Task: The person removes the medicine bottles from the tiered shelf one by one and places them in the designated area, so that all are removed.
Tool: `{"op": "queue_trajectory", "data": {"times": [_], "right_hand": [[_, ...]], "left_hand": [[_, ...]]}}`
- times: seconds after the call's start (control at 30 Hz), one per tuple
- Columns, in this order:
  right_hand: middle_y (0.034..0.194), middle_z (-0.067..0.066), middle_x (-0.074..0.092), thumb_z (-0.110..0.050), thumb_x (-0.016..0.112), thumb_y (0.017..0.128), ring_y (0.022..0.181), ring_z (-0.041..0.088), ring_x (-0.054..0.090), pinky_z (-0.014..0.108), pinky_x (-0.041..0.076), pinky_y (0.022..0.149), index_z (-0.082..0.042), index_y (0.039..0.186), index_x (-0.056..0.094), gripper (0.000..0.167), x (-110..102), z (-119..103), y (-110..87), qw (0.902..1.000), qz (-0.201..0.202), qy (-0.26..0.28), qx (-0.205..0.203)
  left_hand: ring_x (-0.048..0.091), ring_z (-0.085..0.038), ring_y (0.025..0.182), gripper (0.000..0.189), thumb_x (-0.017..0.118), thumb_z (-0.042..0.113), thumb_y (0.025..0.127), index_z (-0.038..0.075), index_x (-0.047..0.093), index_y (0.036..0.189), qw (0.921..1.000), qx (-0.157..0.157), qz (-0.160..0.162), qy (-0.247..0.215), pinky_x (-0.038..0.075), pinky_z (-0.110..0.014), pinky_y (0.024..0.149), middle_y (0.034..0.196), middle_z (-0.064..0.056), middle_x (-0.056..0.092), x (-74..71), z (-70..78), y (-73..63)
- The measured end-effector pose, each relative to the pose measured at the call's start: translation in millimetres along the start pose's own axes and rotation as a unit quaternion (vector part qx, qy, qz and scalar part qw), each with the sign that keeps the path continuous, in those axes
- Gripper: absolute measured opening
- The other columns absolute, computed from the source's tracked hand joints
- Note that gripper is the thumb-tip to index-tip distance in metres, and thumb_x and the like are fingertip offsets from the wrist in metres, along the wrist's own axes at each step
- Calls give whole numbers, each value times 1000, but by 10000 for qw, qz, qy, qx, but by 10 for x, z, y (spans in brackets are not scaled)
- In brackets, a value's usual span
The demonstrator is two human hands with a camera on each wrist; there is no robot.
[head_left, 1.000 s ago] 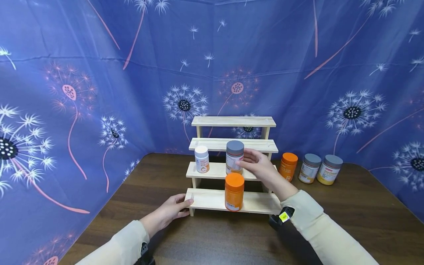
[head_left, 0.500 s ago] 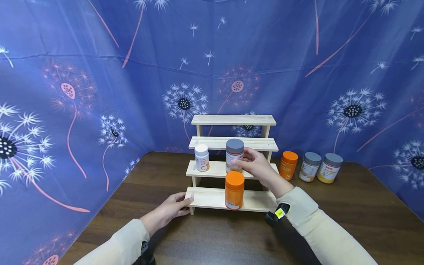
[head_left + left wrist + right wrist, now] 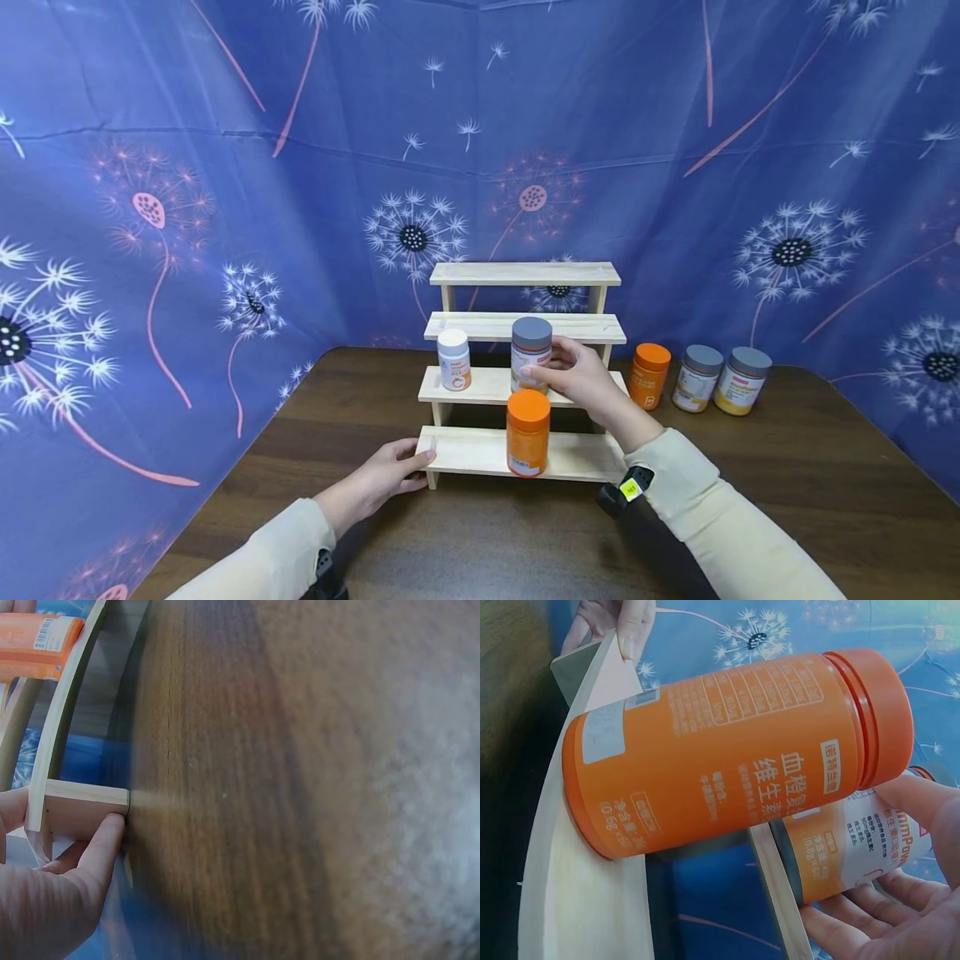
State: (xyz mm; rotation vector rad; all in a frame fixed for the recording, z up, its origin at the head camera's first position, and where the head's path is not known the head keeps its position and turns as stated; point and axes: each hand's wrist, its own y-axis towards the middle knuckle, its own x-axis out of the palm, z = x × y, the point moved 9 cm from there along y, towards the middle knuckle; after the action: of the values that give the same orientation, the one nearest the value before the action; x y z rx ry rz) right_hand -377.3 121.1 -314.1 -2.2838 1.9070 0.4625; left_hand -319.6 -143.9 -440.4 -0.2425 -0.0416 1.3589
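Observation:
A tiered wooden display rack (image 3: 592,456) with several steps stands on the table. My left hand (image 3: 378,481) grips the left end of its lowest step, thumb on top and fingers at the end support (image 3: 86,804). My right hand (image 3: 581,379) holds a grey-lidded supplement bottle (image 3: 530,360) upright at the second step from the bottom, its base right at the board in the right wrist view. An orange bottle (image 3: 528,437) stands on the lowest step, partly in front of it. Left of the held bottle, a small white bottle (image 3: 454,362) stands on the second step.
Right of the rack, an orange bottle (image 3: 648,377) and two grey-lidded bottles, one nearer (image 3: 697,379) and one farther right (image 3: 742,381), stand in a row on the dark wooden table (image 3: 810,467). A blue dandelion-print cloth (image 3: 637,108) hangs behind.
My right wrist has shifted slightly left, with the hand still on the grey-lidded bottle. My left hand keeps its hold on the rack, and the head view has shifted slightly.

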Motion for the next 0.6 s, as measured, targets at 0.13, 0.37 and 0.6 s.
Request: {"op": "queue_trajectory", "data": {"times": [0.13,0.37,0.6], "right_hand": [[127,12,59,-37,78,81,113,25,57,38,55,95,-14,143,45,73,-5,1,-15,9999,148,-21,35],[130,11,59,-40,78,80,117,26,57,41,54,97,-16,143,45,76,-8,-15,-16,9996,291,-16,-3],[133,13,58,-39,77,81,118,28,56,41,53,97,-15,143,46,73,-52,-1,-69,9991,399,-121,-12]], "left_hand": [[61,-21,103,56,59,17,98,-15,37,138,10000,-24,-12,-3,55,-42,94,129,-27,49,-6,0,-9],[61,-21,104,57,59,18,98,-15,36,138,10000,15,-10,-41,55,-42,96,132,-28,48,-24,20,-7],[61,-20,104,58,59,19,98,-16,36,137,9999,35,-76,-88,55,-41,96,129,-26,50,-6,-6,-7]]}}
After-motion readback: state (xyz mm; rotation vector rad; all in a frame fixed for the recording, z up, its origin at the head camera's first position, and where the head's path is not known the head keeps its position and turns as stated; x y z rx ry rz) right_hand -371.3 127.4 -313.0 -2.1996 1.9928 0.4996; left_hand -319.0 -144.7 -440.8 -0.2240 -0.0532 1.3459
